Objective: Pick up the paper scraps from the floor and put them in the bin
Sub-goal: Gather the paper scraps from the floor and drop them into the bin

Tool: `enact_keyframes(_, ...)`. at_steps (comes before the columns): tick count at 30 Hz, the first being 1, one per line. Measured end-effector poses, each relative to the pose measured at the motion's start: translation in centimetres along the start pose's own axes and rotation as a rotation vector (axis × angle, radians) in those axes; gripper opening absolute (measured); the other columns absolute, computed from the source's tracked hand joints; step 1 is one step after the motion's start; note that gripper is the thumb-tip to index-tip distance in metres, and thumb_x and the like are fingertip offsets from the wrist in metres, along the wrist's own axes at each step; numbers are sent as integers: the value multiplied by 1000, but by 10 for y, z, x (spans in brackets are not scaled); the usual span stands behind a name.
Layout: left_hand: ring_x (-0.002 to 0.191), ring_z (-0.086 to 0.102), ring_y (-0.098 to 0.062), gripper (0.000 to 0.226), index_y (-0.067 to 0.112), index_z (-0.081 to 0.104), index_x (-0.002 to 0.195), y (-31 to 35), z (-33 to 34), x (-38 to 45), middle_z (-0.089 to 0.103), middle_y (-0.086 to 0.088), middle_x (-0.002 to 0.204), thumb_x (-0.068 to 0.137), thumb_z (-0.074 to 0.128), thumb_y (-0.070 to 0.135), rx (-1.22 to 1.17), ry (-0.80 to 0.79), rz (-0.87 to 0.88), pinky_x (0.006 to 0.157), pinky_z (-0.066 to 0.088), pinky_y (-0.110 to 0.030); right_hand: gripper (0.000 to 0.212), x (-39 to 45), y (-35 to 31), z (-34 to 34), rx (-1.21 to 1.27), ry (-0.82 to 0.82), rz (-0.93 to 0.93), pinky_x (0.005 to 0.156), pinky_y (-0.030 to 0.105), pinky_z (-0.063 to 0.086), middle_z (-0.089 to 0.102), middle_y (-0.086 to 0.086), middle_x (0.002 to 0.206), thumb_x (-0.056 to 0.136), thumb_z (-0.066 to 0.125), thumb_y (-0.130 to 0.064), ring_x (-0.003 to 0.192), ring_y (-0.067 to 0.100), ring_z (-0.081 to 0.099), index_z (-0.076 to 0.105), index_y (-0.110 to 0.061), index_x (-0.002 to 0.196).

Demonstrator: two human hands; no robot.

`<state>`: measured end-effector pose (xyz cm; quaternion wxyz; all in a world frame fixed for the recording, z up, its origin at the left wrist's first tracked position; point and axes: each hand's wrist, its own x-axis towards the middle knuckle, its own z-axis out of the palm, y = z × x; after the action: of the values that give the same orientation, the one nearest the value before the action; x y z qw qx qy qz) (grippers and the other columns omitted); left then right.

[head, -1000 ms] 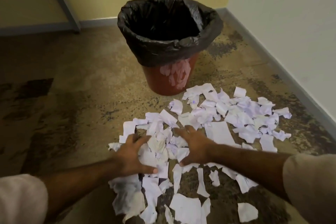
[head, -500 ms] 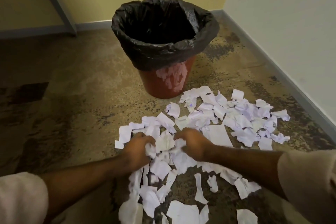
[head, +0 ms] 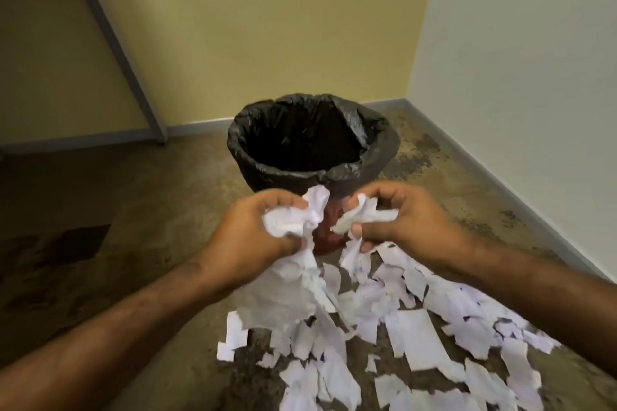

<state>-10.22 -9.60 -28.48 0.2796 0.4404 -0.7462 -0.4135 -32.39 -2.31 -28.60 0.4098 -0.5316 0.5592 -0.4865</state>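
Carrying two fistfuls of scraps toward the bin (head: 312,140), which is standing in the corner just past the hands, liner mouth open and facing up. The left hand (head: 257,230) is gripping a crumpled wad (head: 293,223), fingers curled tight round it, with a long torn sheet dangling below. The right hand (head: 405,222) is clutching a smaller wad (head: 360,215), thumb and fingers closed on it, a few strips trailing under it. Both hands are hovering in front of the bin's near rim, not yet over the opening; judging from that, the drop is coming next. Bunching looks deliberate: loose paper is sliding out otherwise, and the dangling bits are likely shedding on the way. Count: one bin, two hands, two wads held. The pile (head: 417,327) on the floor is lying below and right of the hands, dozens of pieces, too many and too overlapped for counting exactly. Most of the job is remaining.
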Motion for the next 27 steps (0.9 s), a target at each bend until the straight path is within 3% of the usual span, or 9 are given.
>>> enact_keyframes(2, 87, 69, -5, 45, 34, 72, 103, 27, -18, 9, 69, 12, 108, 72, 83, 3, -125, 45, 56, 63, 57, -18, 26, 17, -25, -4, 81, 51, -70, 59, 36, 61, 73, 20, 90, 75, 74, 10, 76, 50, 67, 70, -6, 94)
enact_keyframes(5, 86, 74, -14, 45, 19, 69, 112, 60, -42, 31, 73, -1, 107, 75, 79, -4, -366, 181, 130, 64, 61, -28, 27, 48, -56, -9, 197, 144, -191, 57, 31, 60, 71, 14, 80, 75, 73, 10, 61, 31, 68, 69, -13, 89)
enact_keyframes(10, 102, 70, -23, 42, 15, 61, 108, 91, -56, 80, 67, -14, 119, 75, 77, -7, -720, 703, 279, 88, 60, -42, 26, 106, -73, 0, 279, 434, -295, 59, 30, 59, 63, 10, 92, 78, 72, 10, 57, 21, 67, 65, -8, 94)
enact_keyframes(13, 109, 67, -26, 42, 12, 59, 109, 91, -47, 109, 65, -16, 120, 75, 77, -5, -796, 1041, 316, 96, 55, -41, 19, 132, -66, 12, 87, 573, -316, 74, 40, 61, 55, -8, 86, 88, 67, -2, 74, 21, 66, 60, -20, 89)
enact_keyframes(15, 106, 64, -24, 45, 10, 59, 113, 84, -32, 125, 59, -17, 125, 75, 80, 5, -692, 1127, 238, 96, 53, -33, 10, 142, -57, 17, -97, 514, -277, 87, 40, 55, 59, -6, 97, 95, 60, -16, 92, 19, 63, 60, -18, 105)
enact_keyframes(17, 100, 60, -19, 55, 12, 55, 123, 73, -11, 136, 48, -16, 132, 76, 82, 21, -566, 1003, 111, 90, 53, -24, 30, 147, -47, 17, -217, 374, -173, 101, 42, 48, 59, 4, 126, 98, 54, -20, 114, 22, 59, 55, -15, 128)
enact_keyframes(19, 106, 60, -19, 64, 16, 51, 131, 58, 6, 143, 46, -13, 137, 78, 80, 36, -480, 717, 25, 93, 54, -30, 41, 144, -39, 13, -332, 257, -150, 108, 40, 42, 55, 5, 138, 97, 53, -11, 126, 22, 52, 50, -13, 138)
enact_keyframes(24, 135, 44, -29, 99, 17, 34, 148, 30, 19, 143, 28, -10, 154, 70, 81, 56, -200, 267, -117, 108, 45, -46, 62, 136, -29, -3, -413, 262, -120, 84, 23, 54, 59, 2, 128, 81, 72, -7, 104, 18, 64, 47, -15, 137)
enact_keyframes(27, 146, 28, -31, 120, 24, 14, 156, 29, 22, 139, 6, -6, 164, 64, 84, 57, -119, 262, -158, 110, 38, -47, 70, 139, -29, -5, -380, 334, 28, 87, 40, 58, 52, 9, 133, 78, 79, -13, 101, 26, 66, 44, -12, 138)
